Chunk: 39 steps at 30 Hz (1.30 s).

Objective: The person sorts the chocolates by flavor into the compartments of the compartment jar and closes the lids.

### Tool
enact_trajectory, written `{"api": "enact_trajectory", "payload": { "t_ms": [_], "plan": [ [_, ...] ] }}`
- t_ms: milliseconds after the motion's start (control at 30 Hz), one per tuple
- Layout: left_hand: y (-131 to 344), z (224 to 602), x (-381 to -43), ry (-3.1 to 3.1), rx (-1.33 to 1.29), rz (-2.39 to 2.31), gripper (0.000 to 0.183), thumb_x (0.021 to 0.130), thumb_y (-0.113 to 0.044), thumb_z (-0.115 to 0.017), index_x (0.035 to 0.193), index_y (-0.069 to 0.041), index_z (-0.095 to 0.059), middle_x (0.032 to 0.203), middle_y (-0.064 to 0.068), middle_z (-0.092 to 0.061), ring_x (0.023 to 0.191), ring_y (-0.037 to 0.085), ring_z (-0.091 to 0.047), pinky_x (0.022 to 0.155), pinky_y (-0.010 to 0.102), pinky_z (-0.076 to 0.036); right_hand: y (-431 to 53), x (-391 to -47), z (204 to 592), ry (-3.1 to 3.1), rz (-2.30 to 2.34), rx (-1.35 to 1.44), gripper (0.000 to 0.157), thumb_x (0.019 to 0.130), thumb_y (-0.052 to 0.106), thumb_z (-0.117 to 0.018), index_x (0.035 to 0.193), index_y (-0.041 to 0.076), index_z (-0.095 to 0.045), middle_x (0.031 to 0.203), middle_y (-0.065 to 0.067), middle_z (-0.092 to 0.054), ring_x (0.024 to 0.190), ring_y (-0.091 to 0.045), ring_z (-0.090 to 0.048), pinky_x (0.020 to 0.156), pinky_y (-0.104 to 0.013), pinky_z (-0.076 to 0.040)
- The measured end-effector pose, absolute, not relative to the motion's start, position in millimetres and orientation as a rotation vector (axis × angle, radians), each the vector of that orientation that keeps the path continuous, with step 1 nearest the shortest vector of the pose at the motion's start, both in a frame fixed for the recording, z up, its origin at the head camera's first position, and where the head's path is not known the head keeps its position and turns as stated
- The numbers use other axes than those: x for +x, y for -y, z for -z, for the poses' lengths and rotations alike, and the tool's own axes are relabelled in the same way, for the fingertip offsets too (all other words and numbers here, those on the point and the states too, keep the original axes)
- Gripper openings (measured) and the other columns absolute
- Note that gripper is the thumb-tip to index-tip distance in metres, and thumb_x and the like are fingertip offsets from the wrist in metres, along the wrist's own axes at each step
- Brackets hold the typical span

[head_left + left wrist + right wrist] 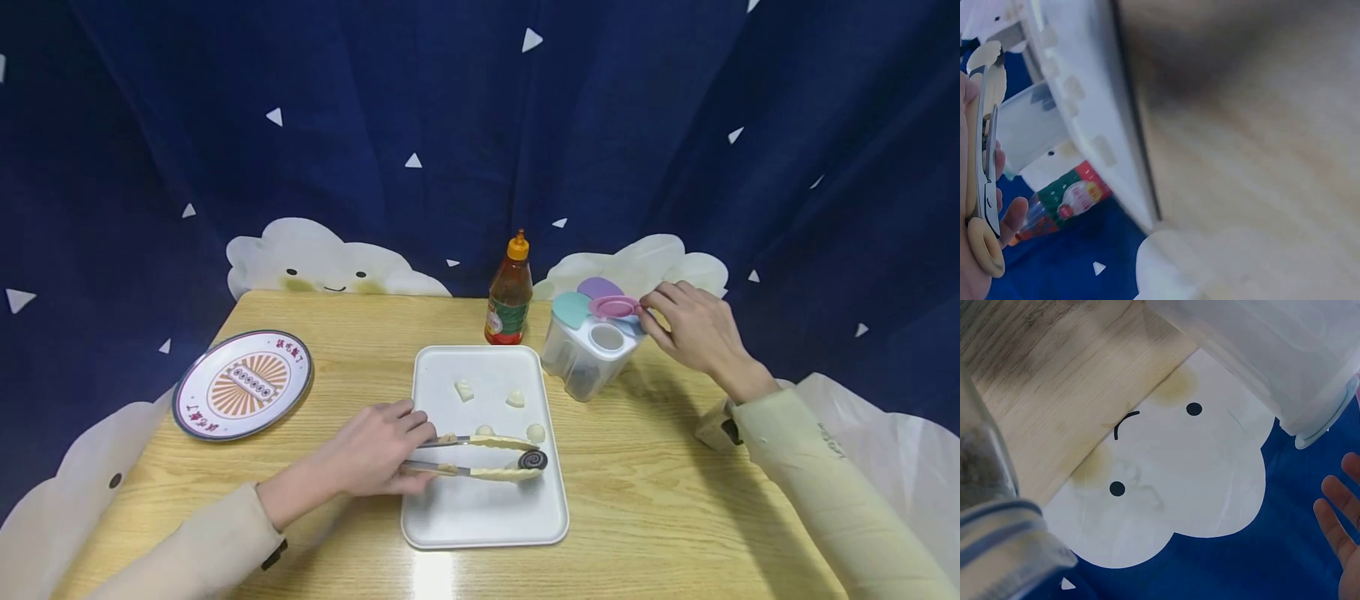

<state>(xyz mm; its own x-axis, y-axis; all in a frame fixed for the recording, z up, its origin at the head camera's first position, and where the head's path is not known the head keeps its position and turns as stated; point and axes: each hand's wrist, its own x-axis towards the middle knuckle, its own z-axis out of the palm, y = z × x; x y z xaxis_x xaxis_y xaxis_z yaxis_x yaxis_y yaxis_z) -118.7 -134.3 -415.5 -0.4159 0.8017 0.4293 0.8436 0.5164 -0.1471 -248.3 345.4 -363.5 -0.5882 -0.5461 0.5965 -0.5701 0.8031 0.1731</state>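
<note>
Metal tongs (504, 474) with cream tips and grips are held in my left hand (382, 450) over a white tray (480, 527). Between the tips sits a dark round piece with a pale swirl (533, 460). Several small pale pieces (464, 390) lie on that tray. At the right, my right hand (693, 325) pinches the edge of a raised pink lid (617, 307) on a clear seasoning box (581, 379). A round opening (607, 337) shows in the box's white top. The right wrist view shows the box's side (1285, 350) and part of the right fingers (1335, 519).
A sauce bottle (510, 300) with an orange cap stands behind the tray. At the left lies a patterned plate (247, 385). In the right wrist view, a clear jar (984, 450) is close by. A dark blue curtain (360, 100) hangs behind the wooden table (360, 333).
</note>
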Motion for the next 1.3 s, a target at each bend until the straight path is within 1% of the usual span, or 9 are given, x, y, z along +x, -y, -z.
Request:
{"api": "enact_trajectory", "payload": {
  "t_ms": [167,267,400,467,767,1000,1133,1233,1300],
  "plan": [
    [131,401,-132,2.314,-1.29,0.147,0.044,0.077,-0.052,-0.085,0.095,-0.015,-0.07,0.081,-0.005,-0.067,0.07,0.01,-0.051,0.054,0.022,-0.044,-344,-249,364,2.329,-0.054,0.823,0.021,0.097,0.029,-0.065,0.099,0.01,-0.072,0.094,-0.011,-0.073,0.084,-0.032,-0.067,0.062,-0.044,-0.052],
    [129,395,-141,2.322,-1.248,0.174,0.045,0.077,-0.052,-0.085,0.095,-0.014,-0.071,0.083,-0.003,-0.071,0.07,0.011,-0.053,0.051,0.022,-0.045,-344,-248,364,2.329,-0.059,0.825,0.021,0.096,0.029,-0.065,0.099,0.01,-0.072,0.093,-0.011,-0.072,0.083,-0.032,-0.067,0.062,-0.044,-0.052],
    [122,389,-153,2.339,-1.206,0.198,0.044,0.079,-0.052,-0.082,0.096,-0.013,-0.072,0.083,-0.002,-0.071,0.069,0.013,-0.053,0.048,0.023,-0.042,-344,-248,363,2.331,-0.052,0.82,0.02,0.096,0.029,-0.065,0.099,0.01,-0.072,0.093,-0.011,-0.072,0.083,-0.032,-0.067,0.061,-0.044,-0.052],
    [118,385,-159,2.347,-1.193,0.202,0.044,0.081,-0.053,-0.081,0.097,-0.013,-0.072,0.084,-0.002,-0.072,0.07,0.013,-0.054,0.048,0.023,-0.042,-344,-247,363,2.333,-0.047,0.818,0.02,0.096,0.029,-0.065,0.099,0.01,-0.072,0.093,-0.011,-0.072,0.083,-0.032,-0.067,0.061,-0.044,-0.052],
    [90,371,-186,2.393,-1.147,0.222,0.044,0.085,-0.053,-0.076,0.1,-0.012,-0.072,0.09,0.002,-0.075,0.075,0.018,-0.061,0.052,0.029,-0.05,-346,-247,363,2.325,-0.041,0.819,0.02,0.097,0.029,-0.064,0.098,0.011,-0.072,0.093,-0.01,-0.072,0.082,-0.032,-0.066,0.06,-0.043,-0.051],
    [69,362,-203,2.462,-1.1,0.219,0.047,0.088,-0.054,-0.074,0.108,-0.011,-0.073,0.095,0.003,-0.076,0.076,0.018,-0.06,0.053,0.03,-0.048,-345,-246,362,2.324,-0.039,0.824,0.02,0.097,0.029,-0.064,0.099,0.011,-0.072,0.093,-0.01,-0.072,0.082,-0.031,-0.066,0.061,-0.043,-0.051],
    [58,356,-212,2.523,-1.074,0.216,0.051,0.089,-0.057,-0.073,0.114,-0.013,-0.073,0.095,0.001,-0.075,0.077,0.018,-0.058,0.053,0.027,-0.043,-345,-247,362,2.315,-0.039,0.825,0.02,0.097,0.029,-0.064,0.098,0.011,-0.071,0.093,-0.01,-0.072,0.082,-0.032,-0.066,0.061,-0.043,-0.051],
    [49,354,-217,2.557,-1.065,0.197,0.052,0.09,-0.059,-0.072,0.115,-0.013,-0.072,0.095,0.001,-0.074,0.079,0.018,-0.056,0.053,0.026,-0.04,-345,-248,362,2.315,-0.037,0.822,0.021,0.097,0.03,-0.063,0.098,0.011,-0.071,0.094,-0.01,-0.072,0.084,-0.032,-0.067,0.062,-0.044,-0.051],
    [43,354,-220,2.552,-1.066,0.179,0.052,0.091,-0.059,-0.072,0.114,-0.013,-0.072,0.096,0.001,-0.074,0.079,0.018,-0.056,0.054,0.026,-0.041,-345,-248,363,2.317,-0.035,0.821,0.02,0.097,0.029,-0.064,0.098,0.01,-0.072,0.094,-0.011,-0.073,0.084,-0.032,-0.067,0.062,-0.044,-0.052]
  ]
}}
